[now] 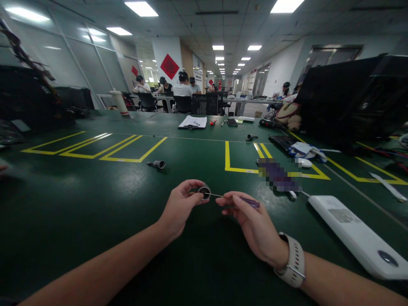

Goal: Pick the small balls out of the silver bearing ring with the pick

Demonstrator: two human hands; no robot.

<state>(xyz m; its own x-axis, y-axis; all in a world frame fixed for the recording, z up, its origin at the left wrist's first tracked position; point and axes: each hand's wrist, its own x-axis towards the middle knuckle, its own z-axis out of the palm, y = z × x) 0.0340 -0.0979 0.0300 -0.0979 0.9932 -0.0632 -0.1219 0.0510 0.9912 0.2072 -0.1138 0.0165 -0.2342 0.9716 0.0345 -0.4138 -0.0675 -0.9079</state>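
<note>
My left hand [181, 208] is closed on a small round grey part [208, 188], gripped between thumb and fingers with its hollow side toward me. A thin screwdriver [250, 202] with a purple handle is held in my right hand [251, 221], its shaft pointing left. The screwdriver's tip reaches into the hollow of the round part; what it touches inside is too small to make out. Beyond my left hand, a dark cylindrical piece [157, 165] with a narrow tail lies on the green table [140, 263]. A similar dark piece [251, 137] rests farther back.
Right of my hand lie a blurred-out phone-like object [277, 175] and a big white power bank [350, 233], linked by a cable. Behind are a white mouse [303, 162], gloves [307, 151], a clipboard [193, 122] and a bottle [120, 103]. Yellow tape marks the table.
</note>
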